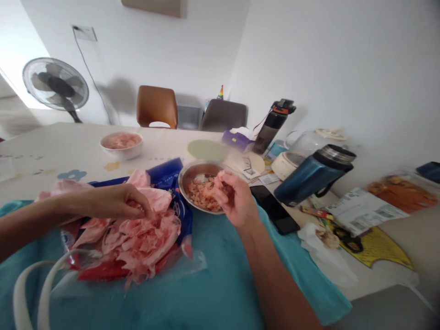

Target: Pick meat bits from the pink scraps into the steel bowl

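Thin, soft-looking pink pieces (137,240) lie heaped on a blue and red plastic bag (186,220); I cannot make out their exact kind. My left hand (129,201) is over the heap, its fingers bent down and closed at the pink pieces, the tips partly hidden. My right hand (237,197) is raised at the right rim of a metal bowl (184,183), thumb and fingers pinched together. What is between them is too small to tell. Inside the bowl are smaller pinkish-brown bits (202,192).
A teal cloth (220,275) lies beneath the bag. Right of the bowl are a black phone (275,211), a blue flask (312,176), a dark bottle (271,128) and scissors (348,239). A white bowl (122,151) of pink pieces stands farther back. White handles (44,293) arch at front left.
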A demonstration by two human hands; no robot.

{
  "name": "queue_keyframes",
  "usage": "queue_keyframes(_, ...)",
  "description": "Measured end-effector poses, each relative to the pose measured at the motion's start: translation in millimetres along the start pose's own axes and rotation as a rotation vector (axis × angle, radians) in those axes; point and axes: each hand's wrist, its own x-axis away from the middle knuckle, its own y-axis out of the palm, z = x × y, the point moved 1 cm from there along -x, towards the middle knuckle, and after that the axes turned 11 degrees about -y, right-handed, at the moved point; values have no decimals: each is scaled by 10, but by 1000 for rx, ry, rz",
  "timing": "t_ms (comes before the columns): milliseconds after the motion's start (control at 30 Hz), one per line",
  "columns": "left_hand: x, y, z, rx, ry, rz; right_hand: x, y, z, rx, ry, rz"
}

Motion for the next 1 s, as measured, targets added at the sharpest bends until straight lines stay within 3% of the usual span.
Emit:
queue_keyframes(100, -72, -33, 23, -34, -88, -32, 8, 4, 0, 23, -24, 10)
queue_keyframes(233, -223, -36, 275, 90, -20, 190, 21, 7, 6, 59, -68, 19)
queue_keyframes(367, -397, 96, 596, 244, -19, 281, 32, 14, 19, 47, -89, 8)
queue_keyframes(533, -571, 290, 898, 424, 68, 263, 35, 22, 16, 70, -111, 43)
queue_keyframes(733, -603, 376, 998, 634, 122, 244, 47, 67, 10, 117, -116, 85)
queue_keyframes(1000, -613, 451, 1048, 654, 132, 283, 69, 72, 67, 235, -200, 96)
